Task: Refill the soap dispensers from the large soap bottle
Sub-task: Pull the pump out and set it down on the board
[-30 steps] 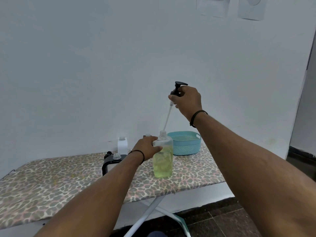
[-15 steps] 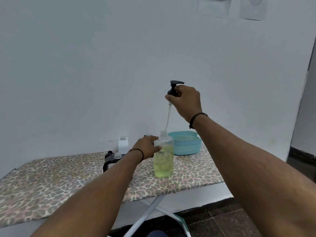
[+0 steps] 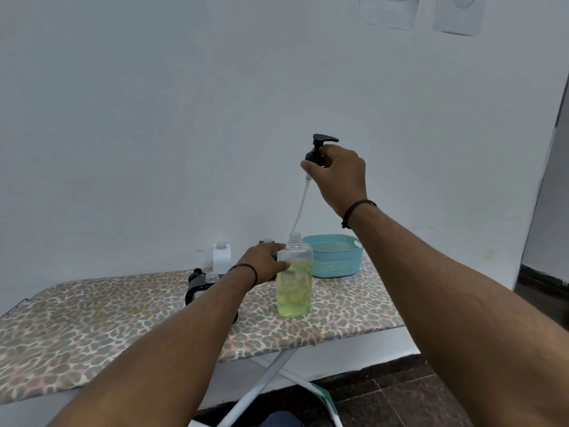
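Your right hand (image 3: 337, 172) pinches the pump (image 3: 317, 154); the left hand (image 3: 264, 263) grips the dispenser (image 3: 294, 282); the tube (image 3: 300, 208) may drip or snag its neck

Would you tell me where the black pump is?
Right of centre in the head view, the right hand holds the black pump above the clear bottle.

Yellow-green soap bottle (image 3: 294, 283), black pump (image 3: 317, 151), teal basket (image 3: 337, 260), leopard-print cover (image 3: 92, 318)

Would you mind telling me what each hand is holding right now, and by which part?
The right hand pinches the black pump by its collar; the left hand grips the clear dispenser bottle around its shoulder.
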